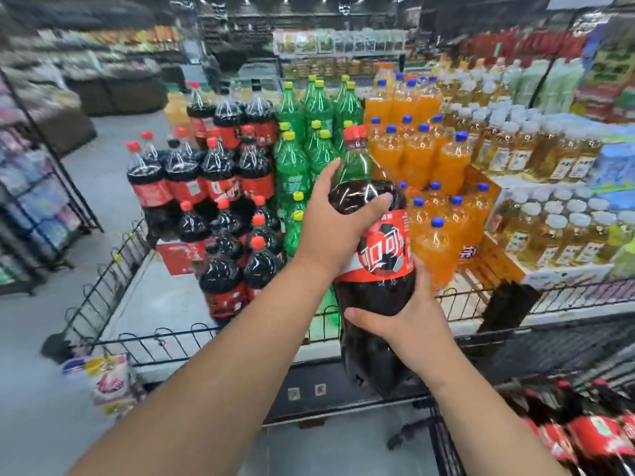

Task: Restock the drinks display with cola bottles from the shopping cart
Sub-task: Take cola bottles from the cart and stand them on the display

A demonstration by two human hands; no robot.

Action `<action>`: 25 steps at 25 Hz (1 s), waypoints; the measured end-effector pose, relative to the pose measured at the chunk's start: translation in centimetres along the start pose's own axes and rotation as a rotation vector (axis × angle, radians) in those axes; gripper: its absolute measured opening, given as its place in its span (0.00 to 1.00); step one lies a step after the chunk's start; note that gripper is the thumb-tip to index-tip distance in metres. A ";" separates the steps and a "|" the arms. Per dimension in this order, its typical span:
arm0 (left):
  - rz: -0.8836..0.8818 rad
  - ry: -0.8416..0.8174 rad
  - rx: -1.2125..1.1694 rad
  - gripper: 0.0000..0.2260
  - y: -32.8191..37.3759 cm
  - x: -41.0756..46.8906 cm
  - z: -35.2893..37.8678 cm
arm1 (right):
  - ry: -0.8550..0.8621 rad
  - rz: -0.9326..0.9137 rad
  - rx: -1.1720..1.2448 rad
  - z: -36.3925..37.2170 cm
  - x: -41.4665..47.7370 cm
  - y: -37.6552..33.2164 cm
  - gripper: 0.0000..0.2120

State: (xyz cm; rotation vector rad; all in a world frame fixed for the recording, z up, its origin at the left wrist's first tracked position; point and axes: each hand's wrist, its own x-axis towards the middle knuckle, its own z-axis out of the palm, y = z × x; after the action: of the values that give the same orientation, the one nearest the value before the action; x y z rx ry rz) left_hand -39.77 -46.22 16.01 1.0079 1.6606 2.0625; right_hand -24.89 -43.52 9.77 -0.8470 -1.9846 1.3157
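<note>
I hold one big cola bottle (pixel 379 259) upright with both hands. My left hand (pixel 331 231) wraps its shoulder, and my right hand (pixel 410 321) clasps its lower body. Beyond my left hand stand the display colas (pixel 220 180). Below my right wrist, cart bottles (pixel 591 438) lie in the shopping cart (pixel 446 451).
</note>
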 end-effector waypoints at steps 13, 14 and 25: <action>0.023 0.117 0.076 0.36 2.4 -3.1 -21.6 | -0.106 -0.037 0.067 19.1 -4.9 -6.0 0.53; 0.017 0.131 0.084 0.37 2.3 -3.1 -23.0 | -0.122 -0.041 0.068 20.3 -5.0 -6.3 0.53; -0.018 0.321 0.175 0.44 0.4 -0.5 -35.8 | -0.340 -0.058 0.174 33.4 -1.2 -7.6 0.53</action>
State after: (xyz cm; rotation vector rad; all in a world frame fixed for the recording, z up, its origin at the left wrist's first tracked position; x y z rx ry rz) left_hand -63.84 -72.66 13.28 0.7345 2.0282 2.1886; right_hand -51.24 -65.11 5.92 -0.5048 -2.0890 1.6578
